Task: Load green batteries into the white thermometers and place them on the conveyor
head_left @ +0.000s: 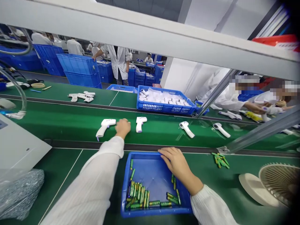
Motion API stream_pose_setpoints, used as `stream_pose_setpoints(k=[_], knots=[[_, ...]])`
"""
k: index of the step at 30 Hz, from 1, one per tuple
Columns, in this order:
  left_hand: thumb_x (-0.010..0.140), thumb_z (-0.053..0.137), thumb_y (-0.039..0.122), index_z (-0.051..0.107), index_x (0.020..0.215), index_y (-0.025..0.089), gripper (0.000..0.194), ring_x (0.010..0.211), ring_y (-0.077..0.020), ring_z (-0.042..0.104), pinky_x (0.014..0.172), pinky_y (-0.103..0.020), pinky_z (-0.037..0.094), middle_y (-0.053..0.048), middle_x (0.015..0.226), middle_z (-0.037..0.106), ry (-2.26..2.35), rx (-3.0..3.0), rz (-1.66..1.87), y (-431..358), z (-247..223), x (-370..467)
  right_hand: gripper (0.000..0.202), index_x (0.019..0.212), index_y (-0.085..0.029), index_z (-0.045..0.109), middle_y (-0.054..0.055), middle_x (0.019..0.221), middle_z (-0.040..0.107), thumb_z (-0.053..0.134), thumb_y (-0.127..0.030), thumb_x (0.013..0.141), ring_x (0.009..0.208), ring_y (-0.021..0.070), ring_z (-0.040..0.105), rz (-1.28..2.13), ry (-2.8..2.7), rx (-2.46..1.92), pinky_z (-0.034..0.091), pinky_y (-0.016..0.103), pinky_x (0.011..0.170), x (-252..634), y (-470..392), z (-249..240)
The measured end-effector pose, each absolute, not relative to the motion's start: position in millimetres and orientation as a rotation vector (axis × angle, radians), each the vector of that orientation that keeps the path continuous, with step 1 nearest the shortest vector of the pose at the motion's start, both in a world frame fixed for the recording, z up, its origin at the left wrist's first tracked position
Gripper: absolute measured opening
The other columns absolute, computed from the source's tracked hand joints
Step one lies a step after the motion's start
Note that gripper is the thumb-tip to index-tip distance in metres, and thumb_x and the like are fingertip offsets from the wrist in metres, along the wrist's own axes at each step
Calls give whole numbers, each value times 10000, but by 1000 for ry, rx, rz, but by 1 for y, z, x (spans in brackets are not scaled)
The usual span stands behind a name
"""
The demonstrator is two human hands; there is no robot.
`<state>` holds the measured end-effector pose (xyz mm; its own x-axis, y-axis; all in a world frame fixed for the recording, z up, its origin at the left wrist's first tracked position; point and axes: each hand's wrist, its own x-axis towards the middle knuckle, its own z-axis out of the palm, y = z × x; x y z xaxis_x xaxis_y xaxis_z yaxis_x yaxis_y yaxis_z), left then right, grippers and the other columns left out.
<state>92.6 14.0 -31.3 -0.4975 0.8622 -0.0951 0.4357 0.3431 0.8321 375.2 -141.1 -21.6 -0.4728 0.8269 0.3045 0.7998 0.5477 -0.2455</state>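
My left hand is over the green conveyor belt, its fingers curled down and mostly hidden. Just left of it lies a white forehead thermometer, close to the knuckles; another white thermometer is a little to the right. Whether anything is inside the curled fingers cannot be seen. My right hand rests with its fingers stretched out across the far right rim of a blue tray. Green and gold batteries lie in that tray, many side by side at its near left, others along the near and right sides.
Two more thermometers lie rightward on the belt. Loose batteries and a fan are at right. Beyond stands a blue basket of thermometers. A metal post and overhead beam cross the view. Co-workers are behind.
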Motion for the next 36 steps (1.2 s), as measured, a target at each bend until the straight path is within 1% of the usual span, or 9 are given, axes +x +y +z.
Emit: stream_pose_setpoints(k=[3, 7, 12, 14, 18, 21, 26, 31, 36], knots=[[705, 663, 268, 584, 936, 123, 284, 1342, -465, 222, 978, -556, 246, -290, 1373, 407, 2360, 1144, 1020, -14, -38, 30, 210, 1037, -219, 678, 71, 1021, 694, 485, -267, 969, 936, 226, 599, 156, -2441, -1207, 415, 369, 818, 352, -150, -12], [635, 730, 286, 576, 849, 127, 308, 1267, -445, 350, 878, -463, 374, -274, 1254, 513, 2249, 805, 1173, -33, -33, -2, 135, 1019, -243, 661, 19, 928, 687, 559, -229, 933, 848, 194, 613, 307, -2791, -951, 437, 327, 761, 301, -165, -9], [832, 515, 371, 528, 883, 173, 205, 770, -233, 621, 576, -287, 429, -132, 885, 651, 1847, 601, 1369, -34, 2, 62, 74, 891, -172, 653, 63, 948, 668, 582, -154, 904, 902, 229, 607, 24, -3055, -711, 483, 353, 741, 262, -162, -28], [871, 449, 391, 514, 892, 187, 215, 588, -152, 574, 479, -230, 370, -71, 799, 647, 1533, 562, 1477, -46, 20, 102, 93, 916, -146, 645, 84, 942, 675, 553, -137, 914, 886, 235, 618, 3, -3064, -725, 501, 375, 753, 267, -161, -30], [778, 641, 480, 489, 789, 179, 338, 398, -63, 381, 386, -188, 241, 32, 573, 504, 745, 275, 1591, -91, 40, 169, 148, 1021, -138, 633, 95, 956, 696, 522, -137, 923, 870, 224, 652, 288, -2713, -1033, 526, 366, 780, 311, -165, -17], [663, 770, 499, 500, 774, 170, 440, 372, -36, 303, 387, -176, 222, 85, 494, 388, 656, 247, 1538, -119, 31, 200, 249, 1177, -179, 587, 86, 1040, 694, 510, -211, 942, 881, 195, 668, 521, -2071, -1233, 544, 336, 789, 347, -171, -1], [606, 724, 687, 572, 852, 126, 631, 421, -59, 383, 415, -192, 254, 52, 517, 462, 809, 337, 1452, -128, -1, 223, 262, 1174, -234, 620, 61, 1003, 703, 568, -295, 924, 881, 187, 677, 676, -1605, -1102, 563, 321, 766, 355, -179, 15], [608, 730, 678, 574, 857, 130, 621, 428, -75, 423, 418, -198, 270, 41, 528, 487, 862, 306, 1347, -126, -6, 223, 153, 1027, -258, 685, 22, 967, 732, 627, -224, 890, 900, 185, 686, 488, -1706, -1040, 544, 339, 819, 336, -177, 9], [676, 721, 620, 545, 785, 145, 518, 384, -68, 396, 390, -197, 239, 45, 508, 458, 886, 227, 1312, -126, 1, 221, 233, 1060, -264, 683, 25, 977, 745, 637, -133, 873, 870, 192, 689, 105, -1862, -901, 547, 354, 764, 340, -166, -2]])
